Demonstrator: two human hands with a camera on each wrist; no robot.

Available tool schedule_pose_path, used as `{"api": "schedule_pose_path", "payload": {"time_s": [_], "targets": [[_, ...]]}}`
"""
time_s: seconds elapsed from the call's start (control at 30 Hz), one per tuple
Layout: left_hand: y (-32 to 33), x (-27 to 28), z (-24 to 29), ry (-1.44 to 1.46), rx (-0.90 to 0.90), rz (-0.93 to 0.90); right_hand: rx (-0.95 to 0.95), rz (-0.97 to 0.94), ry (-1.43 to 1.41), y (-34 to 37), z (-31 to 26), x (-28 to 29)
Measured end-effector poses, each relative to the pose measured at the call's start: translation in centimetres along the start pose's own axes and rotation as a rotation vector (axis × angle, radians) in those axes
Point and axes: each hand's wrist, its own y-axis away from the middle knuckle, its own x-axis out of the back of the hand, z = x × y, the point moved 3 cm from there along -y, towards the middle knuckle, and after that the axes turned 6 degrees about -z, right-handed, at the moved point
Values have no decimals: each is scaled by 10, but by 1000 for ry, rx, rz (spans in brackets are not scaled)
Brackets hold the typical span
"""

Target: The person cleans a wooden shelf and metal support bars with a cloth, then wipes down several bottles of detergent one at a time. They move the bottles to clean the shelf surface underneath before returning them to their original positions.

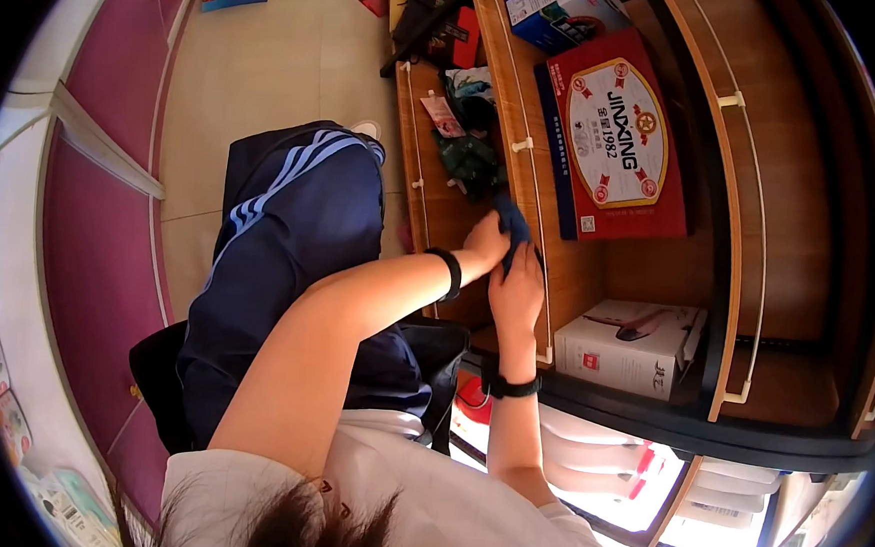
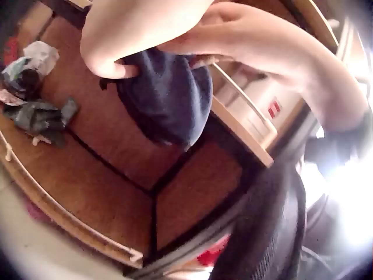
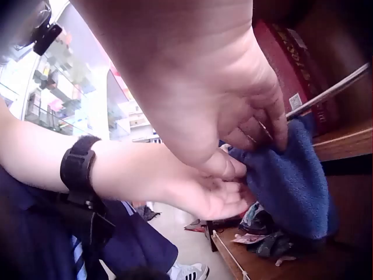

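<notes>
A dark blue fleecy cloth (image 1: 513, 223) hangs folded between both hands, over the lower shelf. My left hand (image 1: 488, 241) grips its near side; in the left wrist view a digit presses into the top of the cloth (image 2: 166, 99). My right hand (image 1: 517, 290) holds it from the other side, and in the right wrist view the right hand's fingers (image 3: 280, 125) curl over the upper edge of the cloth (image 3: 294, 181). The left hand (image 3: 215, 195) shows just below there, its fingertips partly hidden behind the cloth.
Crumpled dark fabric and packets (image 1: 469, 160) lie farther along the lower shelf (image 2: 105, 186). On the shelf above stand a red JINXING carton (image 1: 621, 134) and a white box (image 1: 628, 345). White rails (image 1: 526, 144) run along the shelf edges. Purple cabinets (image 1: 100, 223) line the left.
</notes>
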Motion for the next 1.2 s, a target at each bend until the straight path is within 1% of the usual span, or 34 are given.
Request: {"api": "schedule_pose_path", "payload": {"time_s": [0.03,0.07,0.1,0.13,0.17,0.23,0.27,0.3,0.37,0.4,0.43,0.5,0.53,0.57,0.6,0.63,0.67,0.7,0.77,0.83,0.87,0.93,0.97,1.03,1.07,1.1,1.13,1.17,1.2], "targets": [[-13,7,5,25,20,62,94,53,-23,-12,-4,-2],[-23,13,11,58,5,131,129,62,-55,-25,-6,-5],[-26,24,31,93,-11,202,165,72,-87,-39,-7,-10],[-26,36,53,61,59,224,195,83,-123,-54,-9,-13],[-35,43,61,61,62,275,200,88,-119,-68,-12,-14],[-59,56,67,124,44,322,275,117,-161,-95,-23,-16],[-71,64,66,156,-20,355,306,143,-174,-106,-30,-22],[-81,74,70,170,-51,349,353,146,-194,-118,-38,-24],[-94,89,77,192,-117,427,356,130,-184,-135,-51,-33],[-101,97,79,260,-88,335,358,132,-187,-142,-57,-35],[-104,101,83,258,-90,337,348,143,-177,-150,-62,-36],[-113,106,91,552,-80,251,344,159,-166,-167,-69,-38],[-117,107,96,697,-66,164,327,169,-122,-176,-71,-38],[-122,109,100,699,-67,167,308,177,-78,-184,-72,-40],[-130,110,102,655,-80,153,311,176,-76,-194,-71,-43],[-139,111,103,611,-91,139,324,176,-13,-205,-70,-46],[-146,112,102,614,-89,140,338,175,49,-216,-68,-49],[-154,113,101,671,-76,142,339,173,51,-227,-68,-48],[-171,115,99,730,-61,146,292,72,-43,-250,-65,-46],[-199,115,88,467,-104,331,317,45,-56,-274,-55,-53],[-210,115,86,470,-102,330,320,31,-91,-286,-51,-58],[-220,124,100,331,-142,361,303,-3,-172,-308,-54,-63],[-227,127,105,336,-137,364,306,-9,-169,-316,-58,-64],[-245,134,114,246,-168,417,217,-107,-155,-331,-71,-56],[-253,137,115,307,-187,430,222,-110,-151,-344,-72,-62],[-251,142,122,313,-185,432,259,-59,-97,-361,-69,-76],[-241,149,137,419,-190,396,296,-7,-44,-374,-67,-84],[-237,155,146,523,-196,359,299,-8,-43,-381,-71,-80],[-243,156,147,551,-245,398,285,-54,-88,-390,-77,-73]]}}
